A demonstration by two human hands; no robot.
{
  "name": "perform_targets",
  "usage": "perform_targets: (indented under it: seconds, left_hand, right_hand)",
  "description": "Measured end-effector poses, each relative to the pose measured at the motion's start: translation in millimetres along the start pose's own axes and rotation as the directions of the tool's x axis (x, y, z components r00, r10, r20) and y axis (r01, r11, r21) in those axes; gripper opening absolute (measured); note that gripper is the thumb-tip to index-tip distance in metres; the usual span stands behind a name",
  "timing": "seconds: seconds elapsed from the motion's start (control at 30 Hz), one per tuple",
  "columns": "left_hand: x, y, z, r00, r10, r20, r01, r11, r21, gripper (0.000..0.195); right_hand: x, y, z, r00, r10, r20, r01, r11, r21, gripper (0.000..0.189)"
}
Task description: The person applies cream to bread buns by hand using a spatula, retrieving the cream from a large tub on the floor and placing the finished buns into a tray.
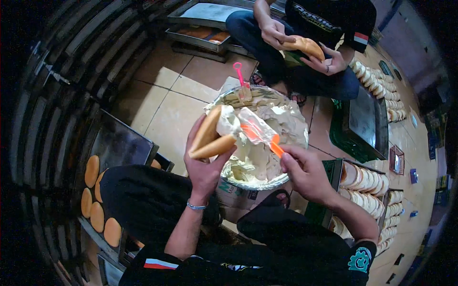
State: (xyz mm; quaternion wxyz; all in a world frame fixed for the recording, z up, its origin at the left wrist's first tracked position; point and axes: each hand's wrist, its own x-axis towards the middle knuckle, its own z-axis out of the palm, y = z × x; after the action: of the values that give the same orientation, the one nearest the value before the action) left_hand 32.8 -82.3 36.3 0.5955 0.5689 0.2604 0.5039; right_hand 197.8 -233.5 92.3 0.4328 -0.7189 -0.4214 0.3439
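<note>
My left hand (205, 166) holds a split bread bun (207, 132) that gapes upward, a lump of pale cream (228, 121) at its opening. In my right hand (306, 171) is the orange handle of a cream-smeared spatula (258, 126), its blade pointing up and left, close to the bun. Both hands are over a large round tub (301, 123) of pale cream (250, 164). A second spatula with a pink handle (239, 74) rests at the tub's far edge.
Opposite sits a person (322, 21) holding another bun (304, 46). Plain buns (97, 217) lie on a tray at left. Crates of cream-filled buns (365, 178) stand at right, near a metal tray (365, 114) on a green crate. A slatted rack (78, 71) rises at left.
</note>
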Motion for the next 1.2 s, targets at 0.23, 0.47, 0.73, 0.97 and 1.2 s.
perform_targets:
  seconds: [0.23,0.47,0.73,0.97,1.2]
  left_hand:
    - [5.6,-11.7,-4.8,0.925,0.314,0.214,-0.379,0.739,0.557,0.066]
    - [9.3,-6.1,-15.2,0.908,0.366,0.202,-0.403,0.638,0.656,0.056]
    - [8.2,-14.8,-20.9,0.974,0.192,0.120,-0.227,0.823,0.521,0.063]
    - [-1.6,-7.6,-21.6,0.831,-0.495,0.255,0.557,0.744,-0.369,0.053]
    - [-10.7,-9.0,-23.3,0.747,-0.512,0.424,0.664,0.557,-0.498,0.057]
  right_hand:
    - [-2.0,-15.7,9.3,0.992,-0.110,0.057,0.113,0.992,-0.063,0.030]
    - [-30.3,-11.5,21.7,0.851,-0.441,0.286,0.525,0.692,-0.495,0.050]
    - [-7.6,5.6,-6.2,0.836,-0.547,0.028,0.507,0.753,-0.418,0.021]
    - [27.9,34.0,-45.2,0.959,-0.277,-0.062,0.251,0.929,-0.270,0.017]
    - [54.6,29.9,-60.6,0.869,-0.487,0.090,0.480,0.783,-0.396,0.014]
